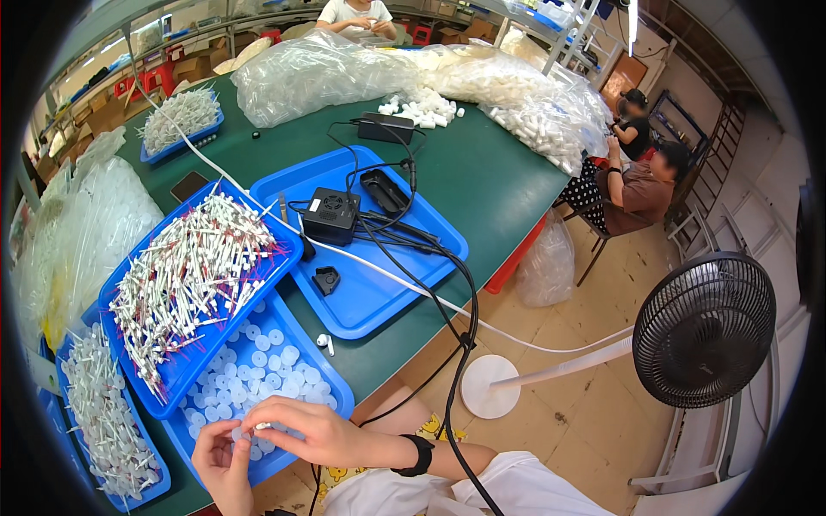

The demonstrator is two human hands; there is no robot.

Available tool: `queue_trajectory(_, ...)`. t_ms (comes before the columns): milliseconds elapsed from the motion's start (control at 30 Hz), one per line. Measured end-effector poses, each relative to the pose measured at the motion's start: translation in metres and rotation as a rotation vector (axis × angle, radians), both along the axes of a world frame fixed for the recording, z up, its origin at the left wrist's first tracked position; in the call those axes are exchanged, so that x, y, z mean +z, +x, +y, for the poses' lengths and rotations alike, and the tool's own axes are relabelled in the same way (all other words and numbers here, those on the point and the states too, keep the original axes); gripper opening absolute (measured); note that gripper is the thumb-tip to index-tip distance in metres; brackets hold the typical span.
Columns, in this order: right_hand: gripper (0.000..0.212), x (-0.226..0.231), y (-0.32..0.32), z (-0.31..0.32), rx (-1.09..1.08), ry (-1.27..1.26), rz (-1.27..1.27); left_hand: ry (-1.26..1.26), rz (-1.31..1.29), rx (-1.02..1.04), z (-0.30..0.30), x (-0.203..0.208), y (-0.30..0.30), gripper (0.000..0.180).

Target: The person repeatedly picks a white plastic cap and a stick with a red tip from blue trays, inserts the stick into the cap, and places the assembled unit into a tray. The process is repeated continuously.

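Observation:
My left hand (222, 464) is closed, its thumb and forefinger pinching a small translucent round disc (240, 434). Close beside it, my right hand (311, 434) pinches a small white plastic piece (262, 426) between its fingertips; most of that piece is hidden. Both hands are over the near end of a blue tray (341, 397) with many loose translucent discs (274, 363). Overlapping this tray's far left part is another blue tray (291, 256), heaped with thin white stick-like parts (185, 275) that have pink-red ends.
At the left edge, a blue tray (162, 487) contains assembled disc-and-stick parts. Ahead, a blue tray (366, 322) carries a black box (330, 215) and cables. Plastic bags (318, 73) line the green table's far side. A floor fan (704, 331) and seated people (641, 202) are at right.

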State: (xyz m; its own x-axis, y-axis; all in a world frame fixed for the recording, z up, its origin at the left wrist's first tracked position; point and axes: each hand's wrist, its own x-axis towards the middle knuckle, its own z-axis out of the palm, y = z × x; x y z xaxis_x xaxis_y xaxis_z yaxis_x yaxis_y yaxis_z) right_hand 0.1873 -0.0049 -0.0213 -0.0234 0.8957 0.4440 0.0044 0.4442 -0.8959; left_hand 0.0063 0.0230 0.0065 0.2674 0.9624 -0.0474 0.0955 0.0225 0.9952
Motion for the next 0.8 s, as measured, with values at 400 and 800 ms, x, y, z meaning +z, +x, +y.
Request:
queue_trajectory(400,0.014,0.01,0.003,0.001,0.065,-0.013,-0.008,-0.067,-0.078,0.005,-0.001,-0.01,-0.008,0.021)
queue_trajectory(800,0.012,0.007,0.003,0.003,0.052,-0.042,0.051,-0.13,-0.14,-0.012,-0.005,-0.012,-0.016,0.027)
